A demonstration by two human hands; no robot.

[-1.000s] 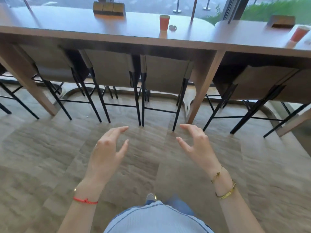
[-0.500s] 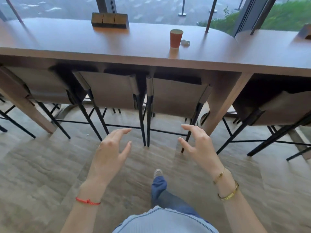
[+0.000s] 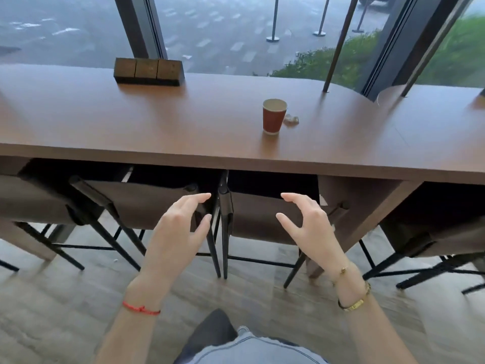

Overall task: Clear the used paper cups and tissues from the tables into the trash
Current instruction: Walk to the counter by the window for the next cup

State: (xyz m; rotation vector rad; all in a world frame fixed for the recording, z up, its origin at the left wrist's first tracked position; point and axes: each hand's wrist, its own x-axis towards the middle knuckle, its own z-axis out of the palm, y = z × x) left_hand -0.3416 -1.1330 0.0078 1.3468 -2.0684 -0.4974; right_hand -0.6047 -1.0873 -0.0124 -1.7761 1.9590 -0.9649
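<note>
Your hands hover empty before the counter (image 3: 131,122).
Left hand (image 3: 178,232) and right hand (image 3: 309,227) fingers spread loose; red paper cup (image 3: 273,116) stands beside a crumpled tissue (image 3: 291,119).

Red-brown paper cup (image 3: 274,116); white tissue (image 3: 291,119); brown table (image 3: 157,122).

I see a long brown wooden surface (image 3: 131,122) across the middle of the frame. Brown chairs (image 3: 147,206) with thin black legs are tucked under it. Big windows (image 3: 236,30) fill the top. The floor (image 3: 52,311) at the bottom looks like gray wood.
</note>
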